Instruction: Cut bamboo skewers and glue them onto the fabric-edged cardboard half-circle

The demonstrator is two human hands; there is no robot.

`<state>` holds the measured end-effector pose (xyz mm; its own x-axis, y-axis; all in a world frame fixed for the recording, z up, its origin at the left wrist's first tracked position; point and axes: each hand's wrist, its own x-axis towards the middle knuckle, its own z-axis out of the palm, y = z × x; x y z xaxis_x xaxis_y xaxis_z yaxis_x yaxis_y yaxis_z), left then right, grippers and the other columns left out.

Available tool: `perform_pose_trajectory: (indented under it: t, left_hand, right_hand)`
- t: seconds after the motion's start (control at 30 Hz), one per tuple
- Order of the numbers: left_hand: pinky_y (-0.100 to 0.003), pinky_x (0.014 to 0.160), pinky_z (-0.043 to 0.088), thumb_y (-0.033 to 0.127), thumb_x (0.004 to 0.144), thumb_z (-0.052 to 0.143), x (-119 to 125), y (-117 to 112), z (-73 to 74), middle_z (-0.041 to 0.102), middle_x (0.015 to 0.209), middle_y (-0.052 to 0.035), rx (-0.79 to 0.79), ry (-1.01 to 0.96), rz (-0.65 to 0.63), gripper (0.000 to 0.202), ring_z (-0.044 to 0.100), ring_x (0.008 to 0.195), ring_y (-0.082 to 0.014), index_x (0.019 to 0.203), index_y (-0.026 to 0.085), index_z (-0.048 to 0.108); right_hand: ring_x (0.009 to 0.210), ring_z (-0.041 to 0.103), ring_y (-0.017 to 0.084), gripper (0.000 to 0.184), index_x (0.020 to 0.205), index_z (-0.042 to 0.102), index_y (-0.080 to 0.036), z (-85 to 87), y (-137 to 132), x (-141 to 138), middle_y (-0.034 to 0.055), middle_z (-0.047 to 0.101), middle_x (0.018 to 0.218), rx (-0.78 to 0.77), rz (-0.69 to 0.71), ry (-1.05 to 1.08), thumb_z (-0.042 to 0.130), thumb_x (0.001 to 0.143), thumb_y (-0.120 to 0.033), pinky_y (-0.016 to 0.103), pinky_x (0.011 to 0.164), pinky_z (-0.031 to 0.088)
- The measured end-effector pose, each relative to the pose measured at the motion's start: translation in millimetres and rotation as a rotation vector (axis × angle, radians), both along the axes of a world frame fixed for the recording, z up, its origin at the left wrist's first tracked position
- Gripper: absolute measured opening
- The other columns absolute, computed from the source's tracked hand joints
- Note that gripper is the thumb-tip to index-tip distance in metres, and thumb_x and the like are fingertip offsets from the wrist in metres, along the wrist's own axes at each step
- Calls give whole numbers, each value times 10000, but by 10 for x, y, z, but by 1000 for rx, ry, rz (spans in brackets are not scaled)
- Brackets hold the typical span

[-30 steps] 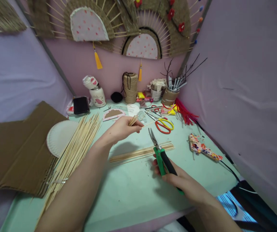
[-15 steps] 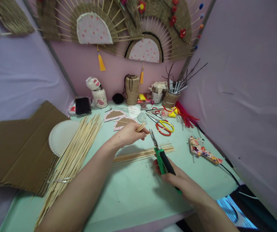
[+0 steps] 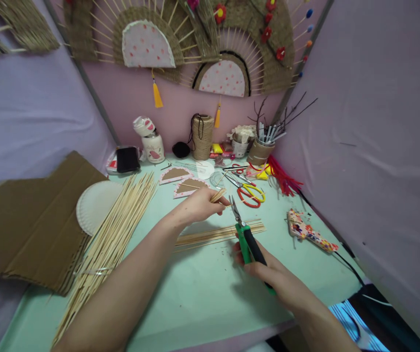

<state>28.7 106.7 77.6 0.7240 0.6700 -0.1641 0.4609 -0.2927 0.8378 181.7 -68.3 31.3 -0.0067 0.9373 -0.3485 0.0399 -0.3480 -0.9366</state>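
Observation:
My left hand (image 3: 204, 204) is closed around a small bunch of bamboo sticks (image 3: 217, 195), whose pale ends poke out above the fingers. My right hand (image 3: 255, 259) grips green-and-black handled pliers (image 3: 246, 239), their slim metal jaws parted and pointing up beside the left fingertips. Under both hands lies a row of thin bamboo sticks (image 3: 210, 235) on the pale green table. Tiny bits are scattered near the pliers. A large bundle of long bamboo sticks (image 3: 118, 225), bound with a clear band, lies by my left forearm.
Brown cardboard (image 3: 37, 220) and a white paper plate (image 3: 94, 208) lie at left. Beyond the hands are polka-dot-edged half-circle pieces (image 3: 191, 187) and scissors (image 3: 250, 195). A glue gun (image 3: 308, 232) with a cord sits at right. A twine spool (image 3: 203, 139) stands at the back.
The whole view has shifted slightly. Both hands keep their holds, with the left hand and its sticks staying close to the parted plier jaws.

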Motion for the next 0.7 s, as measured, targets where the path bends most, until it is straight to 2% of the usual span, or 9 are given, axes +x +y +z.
perform_pose_trajectory:
  t: [0.33, 0.7]
  left_hand:
    - [-255, 651, 442, 222, 717, 539, 0, -9, -19, 704, 763, -12, 13, -18, 14, 252, 631, 755, -158, 895, 164, 708]
    - [-261, 647, 442, 234, 722, 546, 1, -5, -32, 706, 752, -18, 16, -31, 4, 232, 630, 743, -161, 866, 163, 713]
  right_hand:
    - [933, 495, 214, 336, 1083, 563, -213, 16, 7, -3, 19, 580, 969, 30, 31, -39, 540, 752, -264, 337, 842, 364]
    - [978, 482, 226, 414, 1170, 533, -220, 41, 18, -12, 25, 572, 1015, 17, 23, -95, 541, 758, -266, 357, 903, 347]
